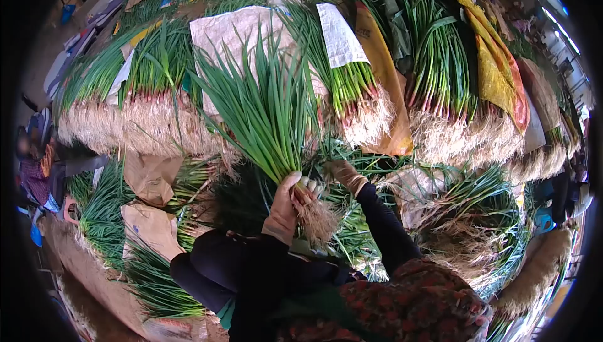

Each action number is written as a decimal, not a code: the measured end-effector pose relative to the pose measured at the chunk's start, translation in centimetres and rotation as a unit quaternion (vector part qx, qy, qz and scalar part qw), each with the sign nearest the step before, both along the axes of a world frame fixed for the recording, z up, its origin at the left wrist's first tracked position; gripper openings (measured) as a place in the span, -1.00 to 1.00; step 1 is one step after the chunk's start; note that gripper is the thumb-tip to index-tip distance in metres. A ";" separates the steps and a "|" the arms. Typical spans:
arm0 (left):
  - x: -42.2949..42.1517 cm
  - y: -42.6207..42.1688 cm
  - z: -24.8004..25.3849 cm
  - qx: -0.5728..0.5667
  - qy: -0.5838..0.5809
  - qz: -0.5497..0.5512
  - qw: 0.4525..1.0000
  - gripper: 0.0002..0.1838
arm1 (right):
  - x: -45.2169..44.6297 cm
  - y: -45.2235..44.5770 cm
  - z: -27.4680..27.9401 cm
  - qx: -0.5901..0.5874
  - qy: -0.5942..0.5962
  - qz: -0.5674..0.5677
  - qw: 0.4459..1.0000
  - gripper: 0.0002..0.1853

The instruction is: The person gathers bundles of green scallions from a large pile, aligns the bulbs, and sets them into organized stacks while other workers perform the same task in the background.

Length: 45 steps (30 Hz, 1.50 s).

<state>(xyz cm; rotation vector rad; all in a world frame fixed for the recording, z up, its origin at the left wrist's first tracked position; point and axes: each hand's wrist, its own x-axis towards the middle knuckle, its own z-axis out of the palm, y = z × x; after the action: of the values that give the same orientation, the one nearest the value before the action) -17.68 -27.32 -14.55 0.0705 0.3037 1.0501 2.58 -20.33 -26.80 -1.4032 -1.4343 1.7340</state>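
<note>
My left hand (282,210), in a pale glove, is closed around the lower stems of a bunch of green garlic (270,122). Its long flat leaves fan up and to the left, and its pale roots (318,221) hang to the right of the hand. My right hand (344,175), also gloved, is just right of the bunch, over loose green garlic (358,235). Its fingers are blurred and partly lost among the leaves, so I cannot make out a grip.
Stacked green garlic (440,59) lines the far side, roots toward me. Sacking (251,25), a yellow sack (487,59) and an orange-brown sack (383,91) lie across it. A loose heap (465,229) lies at right; cardboard pieces (151,175) and more bundles (103,216) at left.
</note>
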 end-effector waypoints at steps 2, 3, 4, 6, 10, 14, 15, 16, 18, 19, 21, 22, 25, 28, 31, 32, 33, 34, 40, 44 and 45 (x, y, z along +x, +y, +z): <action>0.4 -0.2 1.1 -0.082 0.114 0.025 0.990 -0.84 | -1.6 -1.0 4.2 -0.152 0.293 -0.047 0.943 -0.60; 0.6 0.2 1.5 -0.116 0.171 0.038 0.978 -0.84 | -2.9 -0.8 7.5 -0.173 0.305 -0.043 0.935 -0.58; 0.1 0.1 0.6 -0.073 0.182 0.013 0.981 -0.82 | -4.1 -0.9 10.2 -0.143 0.309 -0.069 0.938 -0.58; 0.2 0.1 0.6 -0.096 0.190 0.017 0.977 -0.81 | -6.0 -0.9 13.6 -0.083 0.323 -0.119 0.935 -0.59; -0.4 -0.3 -0.3 -0.123 0.168 0.032 0.978 -0.77 | -6.3 0.1 10.1 0.192 0.027 -0.040 0.980 -0.82; 0.0 -0.3 2.1 -0.121 0.174 0.076 0.974 -0.83 | 2.6 3.1 4.3 0.286 -0.324 -0.080 0.898 -0.76; 0.1 -0.3 3.9 -0.109 0.171 0.095 0.975 -0.84 | 4.0 2.7 4.3 0.341 -0.383 -0.022 0.858 -0.78; -0.2 0.0 4.2 -0.073 0.117 0.098 0.985 -0.83 | 4.1 1.4 5.7 0.392 -0.530 0.218 0.720 -0.77; -1.3 0.5 5.3 0.026 0.031 0.100 0.994 -0.71 | 4.0 -2.8 3.0 0.355 -0.421 0.347 0.759 -0.73; -1.6 0.6 5.9 0.039 -0.002 0.112 0.993 -0.68 | 3.6 -4.3 4.3 0.235 -0.383 0.448 0.773 -0.68; -1.7 0.7 8.5 0.009 -0.038 0.084 0.996 -0.65 | 3.9 -3.7 6.1 0.220 -0.358 0.363 0.832 -0.63; -1.5 0.8 8.2 0.024 -0.028 0.081 0.996 -0.58 | 3.9 -3.4 7.3 0.214 -0.341 0.319 0.858 -0.59; -1.2 1.1 5.4 -0.029 0.018 0.034 0.999 -0.54 | 2.7 2.9 12.5 0.211 -0.410 -0.078 0.884 -0.60; -0.4 0.6 3.8 -0.042 0.138 0.053 0.988 -0.66 | 3.1 7.7 7.0 0.319 -0.333 -0.038 0.886 -0.74; 0.0 0.8 4.7 -0.071 0.208 0.066 0.973 -0.66 | 1.3 7.2 2.0 0.468 -0.375 0.070 0.797 -0.88; -0.9 0.8 3.3 -0.027 0.211 0.035 0.977 -0.66 | -0.3 4.3 5.0 0.485 -0.392 0.103 0.775 -0.89; -1.1 0.9 3.0 -0.030 0.210 0.027 0.977 -0.66 | -2.0 1.3 8.5 0.502 -0.406 0.135 0.752 -0.89; -1.0 1.2 2.9 -0.035 0.210 0.014 0.977 -0.66 | -2.9 -1.2 8.6 0.592 -0.402 0.165 0.679 -0.82; -0.6 1.2 1.0 -0.065 0.211 0.010 0.975 -0.74 | -1.4 -3.8 7.9 0.258 0.013 0.221 0.941 -0.54; -0.3 1.1 0.6 -0.055 0.221 -0.016 0.974 -0.72 | -2.1 1.1 9.0 0.025 0.074 -0.044 0.996 -0.59; 0.0 1.0 0.1 -0.046 0.245 -0.030 0.968 -0.72 | -2.8 2.2 8.6 0.088 0.007 -0.018 0.996 -0.61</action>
<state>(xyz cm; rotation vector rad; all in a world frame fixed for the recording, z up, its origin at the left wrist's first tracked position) -17.66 -26.33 -14.48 0.2559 0.7944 0.9460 -0.22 -18.12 -18.23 -1.3130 -1.5046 1.5517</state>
